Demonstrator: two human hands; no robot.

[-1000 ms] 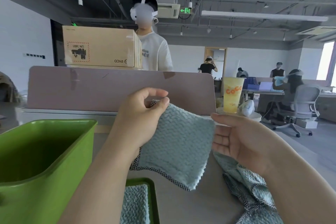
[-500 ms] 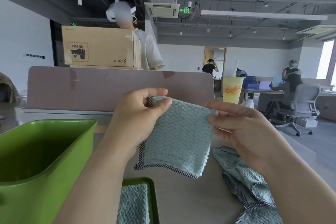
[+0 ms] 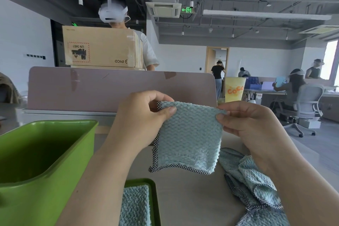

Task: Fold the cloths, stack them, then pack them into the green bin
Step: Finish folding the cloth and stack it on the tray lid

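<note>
A light blue cloth (image 3: pixel 189 137) with a checked black-and-white hem hangs folded in the air above the table. My left hand (image 3: pixel 141 119) pinches its top left corner between thumb and fingers. My right hand (image 3: pixel 245 121) pinches the top right corner. A crumpled pile of more blue cloths (image 3: pixel 251 181) lies on the table under my right forearm. A folded blue cloth (image 3: pixel 135 205) lies on a small green tray (image 3: pixel 155 200) near the front edge. The green bin (image 3: pixel 45 161) stands at the left, and no cloth shows in the part of its inside that I see.
A pink desk divider (image 3: pixel 102 88) runs across the back of the table. Behind it a person wearing a white headset holds a cardboard box (image 3: pixel 100 47). A yellow drink cup (image 3: pixel 233 89) stands at the back right. Office chairs and other people are farther off on the right.
My right hand went from open beside the cloth to pinching its top right corner. The cloth now hangs squarer and flatter between both hands. The person behind the divider moved left.
</note>
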